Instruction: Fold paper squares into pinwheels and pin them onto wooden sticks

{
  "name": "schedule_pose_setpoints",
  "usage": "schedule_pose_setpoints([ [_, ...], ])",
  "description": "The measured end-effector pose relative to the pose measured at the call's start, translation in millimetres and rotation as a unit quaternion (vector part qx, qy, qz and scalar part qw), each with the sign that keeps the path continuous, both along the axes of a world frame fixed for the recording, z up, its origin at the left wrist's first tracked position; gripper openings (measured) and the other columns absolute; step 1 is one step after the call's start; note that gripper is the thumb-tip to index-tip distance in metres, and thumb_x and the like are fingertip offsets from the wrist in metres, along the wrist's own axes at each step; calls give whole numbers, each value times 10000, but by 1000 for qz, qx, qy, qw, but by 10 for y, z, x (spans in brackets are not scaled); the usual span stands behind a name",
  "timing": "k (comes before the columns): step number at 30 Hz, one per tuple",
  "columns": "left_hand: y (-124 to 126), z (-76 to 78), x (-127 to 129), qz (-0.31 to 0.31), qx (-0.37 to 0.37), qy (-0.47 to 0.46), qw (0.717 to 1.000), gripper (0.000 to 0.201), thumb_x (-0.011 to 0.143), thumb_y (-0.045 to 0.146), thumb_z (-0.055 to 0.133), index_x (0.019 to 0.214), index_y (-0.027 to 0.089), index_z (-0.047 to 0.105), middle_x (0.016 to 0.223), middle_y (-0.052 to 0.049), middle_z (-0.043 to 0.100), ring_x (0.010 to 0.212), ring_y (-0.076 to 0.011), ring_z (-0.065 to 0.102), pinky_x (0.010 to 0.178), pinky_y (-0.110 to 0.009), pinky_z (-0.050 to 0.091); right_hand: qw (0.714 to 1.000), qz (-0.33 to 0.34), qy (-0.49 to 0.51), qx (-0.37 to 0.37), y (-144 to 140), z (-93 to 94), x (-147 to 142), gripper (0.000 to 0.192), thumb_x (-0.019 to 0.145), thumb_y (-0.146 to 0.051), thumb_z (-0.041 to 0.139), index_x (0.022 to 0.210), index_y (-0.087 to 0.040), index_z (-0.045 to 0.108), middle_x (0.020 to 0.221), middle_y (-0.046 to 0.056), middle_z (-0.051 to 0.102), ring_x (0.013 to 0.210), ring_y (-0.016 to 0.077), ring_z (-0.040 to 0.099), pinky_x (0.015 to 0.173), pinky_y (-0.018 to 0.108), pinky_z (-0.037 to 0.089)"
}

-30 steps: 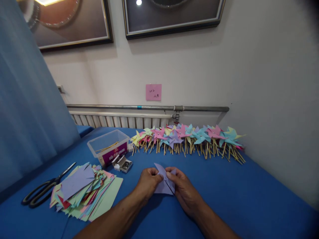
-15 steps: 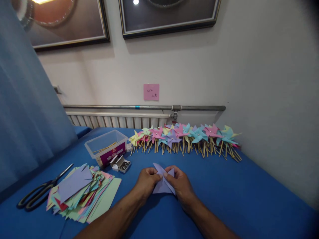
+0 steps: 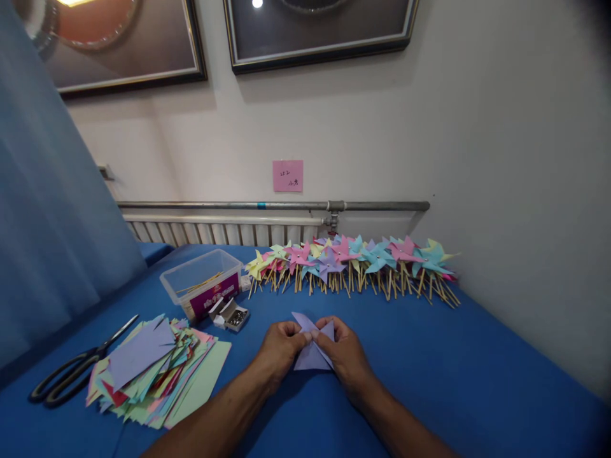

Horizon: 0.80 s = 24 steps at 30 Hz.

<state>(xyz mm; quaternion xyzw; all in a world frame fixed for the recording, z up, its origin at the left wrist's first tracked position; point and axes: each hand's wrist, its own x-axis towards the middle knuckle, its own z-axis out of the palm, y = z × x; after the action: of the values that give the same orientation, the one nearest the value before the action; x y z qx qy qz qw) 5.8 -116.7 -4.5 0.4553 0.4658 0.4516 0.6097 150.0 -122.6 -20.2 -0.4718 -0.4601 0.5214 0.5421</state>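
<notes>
A lilac paper square (image 3: 310,355) with cut corners lies on the blue table (image 3: 458,362) in front of me. My left hand (image 3: 279,346) pinches its left side and my right hand (image 3: 344,353) pinches its right side, fingertips meeting over the sheet's middle, with two flaps folded up. A small open box of metal pins (image 3: 232,315) sits just beyond my left hand.
A stack of coloured cut paper squares (image 3: 153,372) lies at left, black scissors (image 3: 71,372) beside it. A clear plastic tub (image 3: 203,281) holds wooden sticks. A long row of finished paper pinwheels (image 3: 353,264) lies along the wall, under a metal pipe (image 3: 272,205).
The view has shifted slightly, so everything sits a little further left and lower. My hands keep the same hold on the lilac paper, fingers pressed a bit closer together.
</notes>
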Motion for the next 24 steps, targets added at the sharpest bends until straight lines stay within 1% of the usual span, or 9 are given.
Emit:
schedule_pose_setpoints([
  [3, 34, -20, -6, 26, -13, -16, 999, 385, 513, 405, 849, 586, 178, 546, 483, 35, 538, 437, -86, 422, 479, -241, 307, 1000, 14, 25, 6, 12, -15, 12, 388, 664, -488, 807, 864, -218, 615, 648, -55, 593, 555, 136, 531, 545, 254, 412],
  [7, 76, -4, -50, 71, -32, -61, 995, 317, 521, 328, 812, 600, 176, 546, 497, 27, 558, 444, -91, 449, 485, -238, 324, 998, 46, 48, 15, -13, 11, 31, 465, 794, -507, 707, 1144, -207, 644, 710, -19, 654, 625, 160, 590, 615, 274, 458],
  [9, 93, 17, -83, 70, -38, -86, 993, 277, 537, 308, 786, 619, 168, 562, 516, 15, 579, 458, -97, 468, 495, -238, 333, 997, 56, 58, 15, -42, 44, 33, 498, 855, -474, 635, 1277, -211, 606, 703, -18, 651, 634, 161, 595, 643, 282, 470],
  [11, 109, 35, -112, 68, -41, -98, 992, 248, 543, 285, 770, 624, 162, 571, 525, 7, 588, 467, -102, 481, 501, -239, 338, 996, 66, 55, 25, -71, 79, 31, 585, 856, -414, 629, 1399, -224, 523, 723, -19, 662, 655, 165, 607, 669, 290, 479],
  [14, 129, 46, -134, 75, -41, -94, 992, 232, 539, 255, 766, 616, 160, 569, 514, 8, 578, 458, -99, 469, 491, -238, 325, 993, 97, 34, 51, -95, 114, 31, 735, 831, -351, 660, 1508, -260, 387, 853, 2, 715, 722, 174, 637, 720, 307, 493],
  [16, 135, 48, -135, 71, -42, -93, 992, 232, 541, 253, 769, 609, 159, 567, 504, 8, 570, 449, -95, 453, 484, -237, 314, 991, 116, 16, 62, -96, 118, 39, 658, 849, -369, 650, 1463, -255, 443, 920, 24, 726, 769, 181, 645, 746, 316, 493],
  [19, 130, 57, -130, 69, -44, -101, 991, 232, 536, 250, 772, 597, 159, 568, 494, 12, 561, 437, -89, 443, 479, -235, 311, 991, 113, -27, 70, -84, 108, 58, 423, 871, -407, 622, 1251, -220, 618, 896, 31, 710, 781, 185, 627, 734, 307, 476],
  [21, 122, 66, -128, 73, -47, -102, 991, 229, 532, 243, 774, 591, 159, 569, 488, 17, 555, 431, -89, 446, 475, -233, 310, 992, 100, -42, 71, -71, 100, 69, 349, 855, -423, 632, 1133, -215, 663, 895, 31, 699, 785, 187, 616, 729, 304, 472],
  [24, 110, 75, -126, 73, -48, -95, 992, 239, 544, 246, 780, 577, 163, 558, 479, 18, 549, 423, -89, 446, 471, -232, 308, 993, 74, -57, 74, -50, 102, 81, 303, 810, -449, 680, 996, -211, 681, 872, 25, 678, 771, 186, 598, 723, 305, 469],
])
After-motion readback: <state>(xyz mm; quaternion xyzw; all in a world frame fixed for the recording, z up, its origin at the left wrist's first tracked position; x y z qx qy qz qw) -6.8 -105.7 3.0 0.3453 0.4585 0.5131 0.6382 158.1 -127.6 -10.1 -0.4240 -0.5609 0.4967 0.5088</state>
